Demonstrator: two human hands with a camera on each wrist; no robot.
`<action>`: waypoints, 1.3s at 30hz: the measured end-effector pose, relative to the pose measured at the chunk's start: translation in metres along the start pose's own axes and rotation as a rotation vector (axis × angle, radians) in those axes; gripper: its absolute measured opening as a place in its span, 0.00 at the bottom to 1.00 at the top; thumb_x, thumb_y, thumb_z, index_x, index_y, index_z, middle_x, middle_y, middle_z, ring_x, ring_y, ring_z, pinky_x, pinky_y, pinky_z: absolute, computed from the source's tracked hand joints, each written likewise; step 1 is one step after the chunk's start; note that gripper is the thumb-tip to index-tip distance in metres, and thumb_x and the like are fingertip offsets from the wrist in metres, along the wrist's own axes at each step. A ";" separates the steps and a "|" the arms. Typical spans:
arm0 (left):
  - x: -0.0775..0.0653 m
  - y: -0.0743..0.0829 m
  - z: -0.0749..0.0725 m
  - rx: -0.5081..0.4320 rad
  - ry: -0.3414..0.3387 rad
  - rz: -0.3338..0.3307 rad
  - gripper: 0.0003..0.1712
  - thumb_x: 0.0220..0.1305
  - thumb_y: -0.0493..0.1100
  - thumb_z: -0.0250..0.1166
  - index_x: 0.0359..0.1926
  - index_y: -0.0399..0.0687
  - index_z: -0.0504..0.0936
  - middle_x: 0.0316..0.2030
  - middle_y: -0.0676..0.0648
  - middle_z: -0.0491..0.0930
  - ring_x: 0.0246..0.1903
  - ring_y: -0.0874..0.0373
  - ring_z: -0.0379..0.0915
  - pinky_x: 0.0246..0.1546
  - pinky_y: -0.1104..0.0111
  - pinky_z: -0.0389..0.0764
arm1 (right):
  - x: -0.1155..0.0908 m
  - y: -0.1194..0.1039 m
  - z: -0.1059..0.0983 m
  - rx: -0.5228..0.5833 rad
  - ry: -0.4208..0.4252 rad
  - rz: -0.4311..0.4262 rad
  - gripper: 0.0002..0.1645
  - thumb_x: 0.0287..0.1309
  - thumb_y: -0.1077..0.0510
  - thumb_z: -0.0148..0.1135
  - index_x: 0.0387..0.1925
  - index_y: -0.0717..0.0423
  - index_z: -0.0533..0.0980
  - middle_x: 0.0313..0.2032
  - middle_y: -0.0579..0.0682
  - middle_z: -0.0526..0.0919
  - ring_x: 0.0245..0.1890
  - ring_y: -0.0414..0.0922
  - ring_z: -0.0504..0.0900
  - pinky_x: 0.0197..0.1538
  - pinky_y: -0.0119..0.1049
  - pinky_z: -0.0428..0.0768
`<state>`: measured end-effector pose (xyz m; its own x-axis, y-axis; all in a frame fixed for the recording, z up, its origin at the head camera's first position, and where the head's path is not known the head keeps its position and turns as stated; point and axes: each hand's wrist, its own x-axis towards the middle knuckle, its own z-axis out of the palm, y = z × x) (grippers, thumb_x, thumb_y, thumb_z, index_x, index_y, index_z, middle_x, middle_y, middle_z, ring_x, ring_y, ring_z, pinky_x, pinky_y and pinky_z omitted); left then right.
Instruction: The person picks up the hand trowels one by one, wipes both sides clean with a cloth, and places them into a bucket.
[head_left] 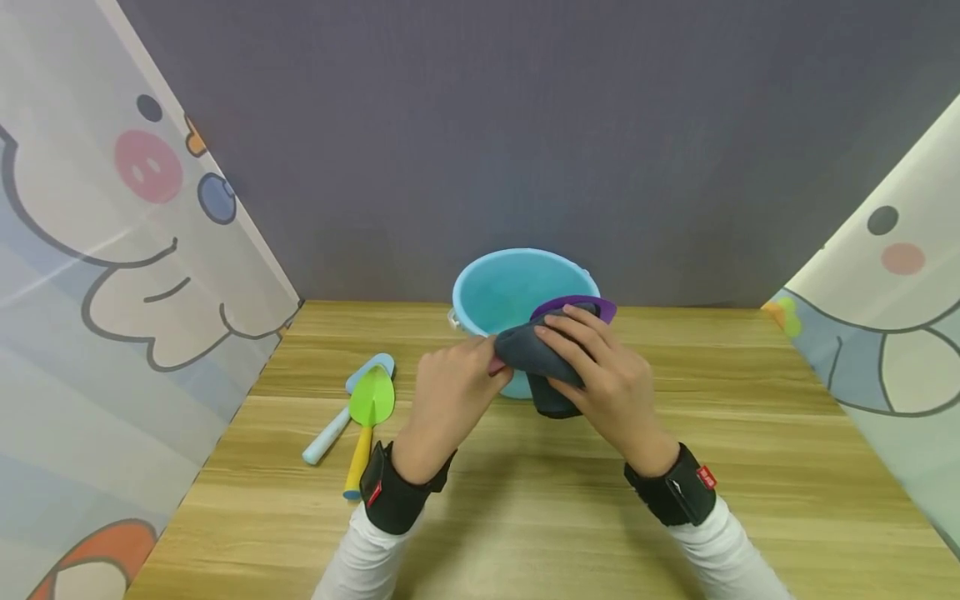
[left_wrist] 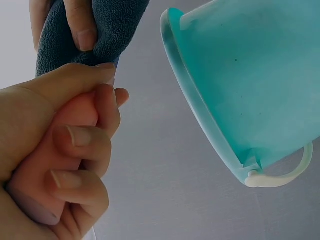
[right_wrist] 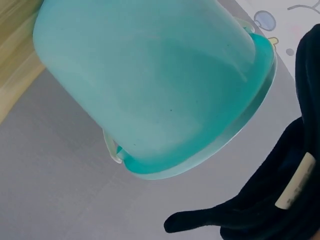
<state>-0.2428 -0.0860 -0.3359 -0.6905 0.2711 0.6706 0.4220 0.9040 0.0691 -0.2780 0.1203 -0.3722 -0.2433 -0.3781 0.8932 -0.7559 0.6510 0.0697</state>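
Note:
My left hand (head_left: 452,390) grips the pink handle (left_wrist: 36,182) of a toy shovel, its fingers curled round it. The shovel's purple blade (head_left: 610,311) shows past the far side of a dark blue-grey towel (head_left: 525,350), which hides the rest of it. With thumb and fingers, my right hand (head_left: 617,382) holds the towel folded over the blade. One end of the cloth hangs below that hand, and a pale label (right_wrist: 296,181) shows on it in the right wrist view. Both hands are in front of a light blue bucket (head_left: 480,287), overlapping its near side.
Left of the hands, a green toy shovel (head_left: 372,396) with a yellow handle lies partly over a light blue one (head_left: 324,437) on the wooden table (head_left: 555,517). A grey wall (head_left: 525,125) rises behind the bucket. Cartoon-printed sheets (head_left: 75,250) stand at both sides.

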 end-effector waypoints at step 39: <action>-0.002 0.001 0.003 0.100 0.126 0.121 0.13 0.57 0.46 0.76 0.24 0.53 0.80 0.15 0.55 0.69 0.10 0.64 0.55 0.13 0.74 0.49 | 0.002 0.008 -0.009 -0.020 -0.021 0.064 0.26 0.74 0.38 0.52 0.58 0.49 0.82 0.54 0.55 0.84 0.59 0.56 0.81 0.55 0.57 0.83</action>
<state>-0.2430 -0.0843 -0.3397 -0.5563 0.3418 0.7574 0.4329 0.8972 -0.0870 -0.2794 0.1306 -0.3664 -0.3034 -0.3490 0.8867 -0.7264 0.6869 0.0218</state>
